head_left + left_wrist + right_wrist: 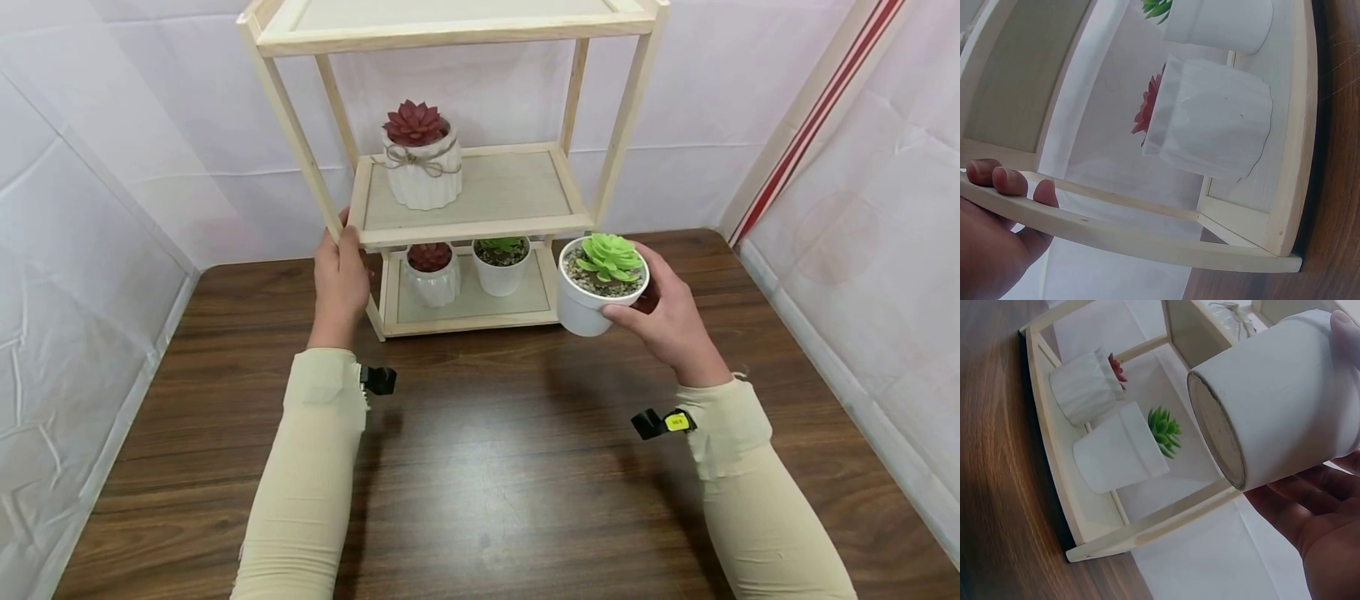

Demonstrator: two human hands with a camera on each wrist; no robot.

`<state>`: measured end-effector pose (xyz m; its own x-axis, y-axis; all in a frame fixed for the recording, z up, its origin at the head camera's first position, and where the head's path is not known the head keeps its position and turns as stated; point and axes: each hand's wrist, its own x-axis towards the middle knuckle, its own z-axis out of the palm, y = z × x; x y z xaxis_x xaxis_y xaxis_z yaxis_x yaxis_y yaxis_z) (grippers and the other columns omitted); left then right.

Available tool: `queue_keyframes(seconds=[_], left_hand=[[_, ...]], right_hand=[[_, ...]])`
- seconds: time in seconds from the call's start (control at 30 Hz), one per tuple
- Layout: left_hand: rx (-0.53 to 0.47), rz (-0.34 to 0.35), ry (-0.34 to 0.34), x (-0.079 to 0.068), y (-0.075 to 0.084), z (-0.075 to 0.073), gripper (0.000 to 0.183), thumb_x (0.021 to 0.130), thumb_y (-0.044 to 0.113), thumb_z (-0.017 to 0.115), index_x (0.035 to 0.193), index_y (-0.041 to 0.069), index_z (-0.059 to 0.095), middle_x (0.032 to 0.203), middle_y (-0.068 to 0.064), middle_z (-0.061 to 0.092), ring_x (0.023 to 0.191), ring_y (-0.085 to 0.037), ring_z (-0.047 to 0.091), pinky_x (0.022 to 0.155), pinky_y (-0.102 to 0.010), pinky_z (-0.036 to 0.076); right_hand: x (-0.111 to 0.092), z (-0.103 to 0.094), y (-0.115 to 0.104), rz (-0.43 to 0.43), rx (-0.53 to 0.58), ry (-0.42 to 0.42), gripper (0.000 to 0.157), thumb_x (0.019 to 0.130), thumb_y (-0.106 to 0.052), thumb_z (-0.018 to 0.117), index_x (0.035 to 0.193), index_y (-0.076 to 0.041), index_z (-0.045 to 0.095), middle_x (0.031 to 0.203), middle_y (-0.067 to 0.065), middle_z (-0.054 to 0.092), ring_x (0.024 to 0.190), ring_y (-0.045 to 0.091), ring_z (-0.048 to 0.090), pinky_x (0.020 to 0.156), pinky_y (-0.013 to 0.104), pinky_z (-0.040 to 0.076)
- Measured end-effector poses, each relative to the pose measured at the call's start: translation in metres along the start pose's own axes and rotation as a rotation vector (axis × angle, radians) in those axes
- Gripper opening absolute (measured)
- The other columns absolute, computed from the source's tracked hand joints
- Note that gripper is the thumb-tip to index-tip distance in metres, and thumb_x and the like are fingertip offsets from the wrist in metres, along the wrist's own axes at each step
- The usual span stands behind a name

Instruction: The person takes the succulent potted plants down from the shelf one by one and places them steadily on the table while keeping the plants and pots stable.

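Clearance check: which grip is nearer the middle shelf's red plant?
Left. Left grip holds the post, lower left of the red plant; right grip is farther, lower right.

A dark brown wooden table (480, 483) bears a pale wooden shelf (450, 37) of three tiers, standing at twelve o'clock. Middle board (517, 187): string-tied potted red plant (422, 171), at nine o'clock. Bottom board (468, 312): smaller potted red plant (435, 287) at nine o'clock; potted green plant (501, 277) at three o'clock.
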<state>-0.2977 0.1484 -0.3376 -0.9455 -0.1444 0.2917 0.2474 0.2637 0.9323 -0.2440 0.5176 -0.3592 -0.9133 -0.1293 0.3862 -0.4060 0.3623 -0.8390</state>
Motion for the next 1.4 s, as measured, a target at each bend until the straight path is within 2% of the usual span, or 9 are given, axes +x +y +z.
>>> queue_keyframes(seconds=[0.7, 1.17, 1.4], left_hand=[[0.024, -0.006, 0.005, 0.001, -0.001, 0.0, 0.045, 0.1, 0.03, 0.022, 0.143, 0.017, 0.03, 0.071, 0.001, 0.041, 0.053, -0.011, 0.036, 0.054, -0.024, 0.038], [0.024, -0.015, 0.001, 0.002, -0.002, 0.0, 0.045, 0.1, 0.031, 0.021, 0.143, 0.018, 0.029, 0.069, 0.001, 0.04, 0.052, -0.011, 0.035, 0.052, -0.024, 0.036], [0.018, -0.017, -0.003, 0.001, -0.002, 0.0, 0.045, 0.1, 0.031, 0.021, 0.143, 0.018, 0.03, 0.07, -0.004, 0.041, 0.053, -0.012, 0.035, 0.052, -0.025, 0.036]], right_hand=[[-0.007, -0.012, 0.018, 0.023, 0.001, 0.002, 0.078, 0.071, 0.001, 0.072, 0.138, -0.021, 0.038, 0.129, 0.004, 0.048, 0.105, 0.009, 0.052, 0.076, 0.014, 0.047], [-0.01, -0.017, 0.029, 0.07, -0.02, 0.025, 0.076, 0.071, -0.003, 0.074, 0.136, -0.021, 0.039, 0.127, 0.001, 0.048, 0.104, 0.007, 0.051, 0.075, 0.014, 0.047], [-0.011, -0.02, 0.034, 0.108, -0.049, 0.038, 0.076, 0.072, -0.007, 0.075, 0.136, -0.024, 0.038, 0.128, 0.002, 0.047, 0.105, 0.007, 0.05, 0.077, 0.014, 0.046]])
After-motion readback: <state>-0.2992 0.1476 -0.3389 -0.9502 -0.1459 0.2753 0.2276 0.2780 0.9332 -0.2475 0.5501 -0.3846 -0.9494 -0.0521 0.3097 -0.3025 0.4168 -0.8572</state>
